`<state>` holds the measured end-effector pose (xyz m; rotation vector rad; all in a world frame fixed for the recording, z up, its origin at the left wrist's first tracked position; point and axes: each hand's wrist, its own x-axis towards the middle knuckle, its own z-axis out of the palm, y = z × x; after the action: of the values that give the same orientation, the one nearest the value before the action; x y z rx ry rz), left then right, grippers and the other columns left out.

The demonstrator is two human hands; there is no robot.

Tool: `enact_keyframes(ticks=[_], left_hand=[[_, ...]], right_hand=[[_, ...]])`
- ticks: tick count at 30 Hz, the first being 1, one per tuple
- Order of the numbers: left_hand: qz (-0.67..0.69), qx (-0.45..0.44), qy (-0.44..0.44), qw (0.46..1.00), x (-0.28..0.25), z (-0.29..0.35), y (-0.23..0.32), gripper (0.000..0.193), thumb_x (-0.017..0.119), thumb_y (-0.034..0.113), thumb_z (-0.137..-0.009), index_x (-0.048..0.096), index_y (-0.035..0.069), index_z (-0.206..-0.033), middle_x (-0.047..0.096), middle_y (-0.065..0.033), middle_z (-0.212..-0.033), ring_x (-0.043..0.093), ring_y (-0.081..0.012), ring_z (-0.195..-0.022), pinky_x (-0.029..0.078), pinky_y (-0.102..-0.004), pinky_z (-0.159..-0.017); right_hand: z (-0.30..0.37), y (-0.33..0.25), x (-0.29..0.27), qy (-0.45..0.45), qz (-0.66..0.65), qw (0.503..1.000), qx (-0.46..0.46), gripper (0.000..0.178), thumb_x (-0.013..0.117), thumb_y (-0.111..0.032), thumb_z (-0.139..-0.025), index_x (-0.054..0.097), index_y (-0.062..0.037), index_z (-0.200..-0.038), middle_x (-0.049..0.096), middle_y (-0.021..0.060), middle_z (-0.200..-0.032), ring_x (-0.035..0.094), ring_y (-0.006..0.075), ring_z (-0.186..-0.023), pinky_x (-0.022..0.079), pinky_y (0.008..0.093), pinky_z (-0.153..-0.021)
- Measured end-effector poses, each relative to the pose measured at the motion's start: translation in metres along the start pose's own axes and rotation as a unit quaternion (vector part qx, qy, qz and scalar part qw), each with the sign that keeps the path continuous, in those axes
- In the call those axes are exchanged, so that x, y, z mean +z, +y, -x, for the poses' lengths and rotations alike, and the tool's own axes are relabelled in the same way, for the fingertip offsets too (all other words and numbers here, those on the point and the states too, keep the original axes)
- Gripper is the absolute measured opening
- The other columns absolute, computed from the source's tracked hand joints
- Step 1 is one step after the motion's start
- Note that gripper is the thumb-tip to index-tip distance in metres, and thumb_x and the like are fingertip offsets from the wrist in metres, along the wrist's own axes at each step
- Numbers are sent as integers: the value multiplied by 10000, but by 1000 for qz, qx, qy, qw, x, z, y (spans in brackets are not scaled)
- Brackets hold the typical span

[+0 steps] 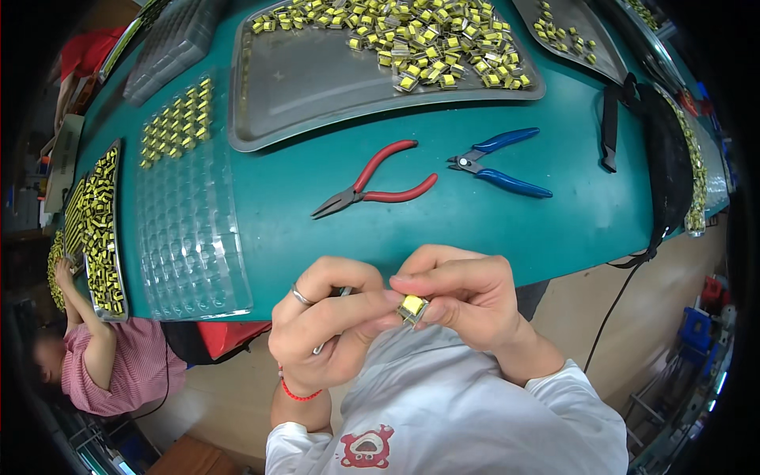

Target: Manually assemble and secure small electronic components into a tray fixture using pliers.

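Note:
A small yellow-taped transformer [412, 305] with metal pins is held up close to my body, just off the table's near edge. My left hand [328, 321] pinches it from one side with thumb and index finger. Silvery bits of a thin metal item show between that hand's curled fingers; what it is I cannot make out. From the other side, the fingertips of my right hand [467, 297] close on the same transformer. Beyond my hands lie red-handled pliers [360, 186] and blue-handled cutters [495, 162], both with handles spread and untouched.
A metal tray [317, 119] at the back holds many transformers. To the left lies a clear plastic blister tray [190, 245], its far cells filled with them. Another loaded tray [119, 229] stands farther left, by a co-worker in a striped shirt [131, 364]. A black strap [609, 131] hangs at right.

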<state>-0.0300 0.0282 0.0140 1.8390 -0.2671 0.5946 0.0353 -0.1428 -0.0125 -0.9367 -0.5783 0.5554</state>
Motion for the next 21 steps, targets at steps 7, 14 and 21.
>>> enact_keyframes(ticks=[7,14,21], left_hand=[[21,-31,4,999,-2,2,2,155,748,46,-797,674,-14,-920,617,-128,-845,524,-120,-616,402,-236,-513],[-2,-35,75,997,7,2,2,288,787,132,-787,661,-12,-1002,609,-123,-892,517,-106,-596,400,-222,-483],[-43,-29,60,997,7,0,6,266,740,-11,-737,664,-1,-991,589,-116,-882,547,-121,-631,420,-235,-487]], right_hand=[[-2,1,1,-10,11,1000,-4,306,668,-117,-902,649,75,-1140,629,201,-1005,641,158,-749,541,231,-636],[3,-2,15,47,-221,965,130,329,574,-201,-972,528,50,-1180,638,188,-953,656,190,-709,550,293,-630],[6,2,22,60,-335,924,173,237,490,-209,-1015,522,16,-1081,650,163,-857,635,189,-618,550,331,-607]])
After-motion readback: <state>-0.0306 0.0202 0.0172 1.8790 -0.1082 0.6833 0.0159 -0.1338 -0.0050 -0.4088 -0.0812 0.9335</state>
